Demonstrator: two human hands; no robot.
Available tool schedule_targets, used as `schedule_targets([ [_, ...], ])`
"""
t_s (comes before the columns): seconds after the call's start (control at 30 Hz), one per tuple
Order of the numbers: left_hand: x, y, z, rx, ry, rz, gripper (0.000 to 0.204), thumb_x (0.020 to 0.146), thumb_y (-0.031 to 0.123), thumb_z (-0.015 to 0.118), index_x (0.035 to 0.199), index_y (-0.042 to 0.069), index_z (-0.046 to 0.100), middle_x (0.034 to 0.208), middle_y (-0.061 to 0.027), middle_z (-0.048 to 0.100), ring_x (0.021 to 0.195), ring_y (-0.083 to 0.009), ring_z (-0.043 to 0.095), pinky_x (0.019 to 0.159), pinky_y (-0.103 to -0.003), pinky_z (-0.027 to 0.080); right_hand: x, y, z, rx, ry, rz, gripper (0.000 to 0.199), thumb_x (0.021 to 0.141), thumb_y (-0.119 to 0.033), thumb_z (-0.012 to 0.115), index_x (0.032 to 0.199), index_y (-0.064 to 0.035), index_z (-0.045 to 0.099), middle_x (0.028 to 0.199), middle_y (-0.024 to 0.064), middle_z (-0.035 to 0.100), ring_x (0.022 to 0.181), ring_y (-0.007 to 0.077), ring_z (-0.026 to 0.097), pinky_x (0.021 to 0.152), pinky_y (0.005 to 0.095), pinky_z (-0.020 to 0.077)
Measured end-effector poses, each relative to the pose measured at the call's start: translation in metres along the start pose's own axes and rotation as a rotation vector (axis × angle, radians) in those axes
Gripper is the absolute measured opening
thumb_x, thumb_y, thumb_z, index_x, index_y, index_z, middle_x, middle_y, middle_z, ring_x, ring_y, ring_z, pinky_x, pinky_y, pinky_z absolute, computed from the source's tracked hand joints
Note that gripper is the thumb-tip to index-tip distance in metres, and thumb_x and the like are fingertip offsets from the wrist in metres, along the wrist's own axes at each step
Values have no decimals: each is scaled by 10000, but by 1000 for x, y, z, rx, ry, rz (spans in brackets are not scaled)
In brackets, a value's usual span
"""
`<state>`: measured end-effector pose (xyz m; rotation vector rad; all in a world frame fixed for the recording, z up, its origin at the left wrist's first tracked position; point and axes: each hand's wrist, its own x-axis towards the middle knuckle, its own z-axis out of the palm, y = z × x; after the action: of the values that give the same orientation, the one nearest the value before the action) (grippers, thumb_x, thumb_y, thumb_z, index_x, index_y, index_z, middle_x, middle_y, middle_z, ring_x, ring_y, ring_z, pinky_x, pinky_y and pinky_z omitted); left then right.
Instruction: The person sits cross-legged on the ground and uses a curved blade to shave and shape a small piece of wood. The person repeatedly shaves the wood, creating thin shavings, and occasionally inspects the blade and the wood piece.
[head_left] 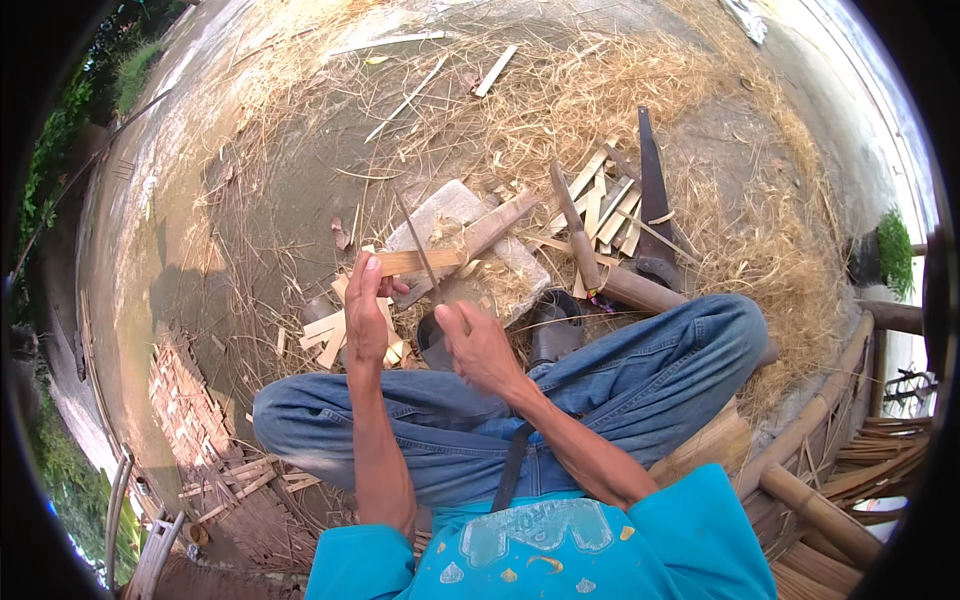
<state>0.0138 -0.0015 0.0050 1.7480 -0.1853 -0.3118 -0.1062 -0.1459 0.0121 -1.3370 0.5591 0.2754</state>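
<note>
My left hand (368,315) is closed on one end of a flat bamboo strip (403,262), its thumb lying along the top. My right hand (482,345) grips a knife whose narrow blade (411,226) stands upright across the strip, touching or very close to it. The knife's handle is hidden in the fist. Under the strip's far end lies a thick wooden piece (500,222), which rests on a pale stone block (447,203). Short split bamboo pieces (330,335) are heaped beside and below my left hand.
A handsaw (652,185) lies at the right by a pile of bamboo slats (615,205). Nearer are a tool with a wooden handle (580,240) and a round pole (640,290). Curly shavings (640,75) cover much ground. A frayed woven mat (185,395) lies left.
</note>
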Motion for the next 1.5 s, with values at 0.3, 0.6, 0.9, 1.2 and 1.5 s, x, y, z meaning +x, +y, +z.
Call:
schedule_targets([
  [0.3,1,8,9,-3,57,-46,355,1118,334,378,1031,63,589,762,-11,556,757,-103,549,731,-296,454,6,20,10,10,47,-162,408,1092,-408,523,911,-44,555,626,30,535,471,111,530,398,307,411],
  [0.6,1,11,12,18,112,-13,350,1115,318,365,1000,58,568,773,-1,485,756,-129,538,750,-316,422,5,30,14,-119,98,-267,435,1063,-398,573,947,19,535,648,215,561,578,361,613,583,448,473],
  [0.9,2,10,15,15,141,-10,410,1116,348,317,984,44,558,788,-40,518,785,-168,570,820,-335,461,7,40,8,-242,159,-347,410,1053,-381,585,984,22,610,733,256,623,673,448,637,645,496,487],
  [1.2,5,9,19,-2,155,-7,415,1121,337,314,981,33,558,773,-51,535,778,-177,589,826,-350,483,23,61,-6,-271,199,-230,417,1047,-375,609,927,23,580,700,241,591,632,394,599,633,486,468],
  [1.5,6,1,18,-7,197,-3,427,1112,353,322,1014,28,581,836,-85,648,797,-174,626,860,-351,483,26,69,-5,-272,216,-293,437,1046,-384,600,914,32,578,723,274,590,680,447,617,632,490,462],
])
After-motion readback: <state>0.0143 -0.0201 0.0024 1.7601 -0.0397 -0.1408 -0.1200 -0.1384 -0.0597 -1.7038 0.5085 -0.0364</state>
